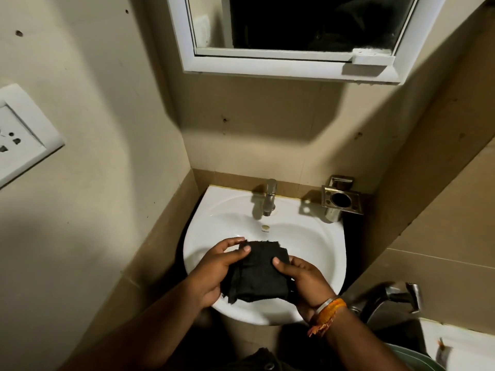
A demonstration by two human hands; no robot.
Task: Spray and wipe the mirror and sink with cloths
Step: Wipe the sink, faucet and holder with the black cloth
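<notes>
A folded black cloth (258, 271) is held over the front of the white sink (316, 236). My left hand (217, 269) grips its left side, thumb on top. My right hand (302, 279) grips its right side; an orange thread and a metal bangle circle that wrist. The mirror (294, 22) in its white frame hangs on the wall above, its glass dark. A chrome tap (269, 198) stands at the back of the basin.
A steel holder (341, 200) is fixed to the wall right of the tap. A white socket plate (18, 135) sits on the left wall. Another metal tap (393, 298) and a white fixture (460, 346) are at the lower right.
</notes>
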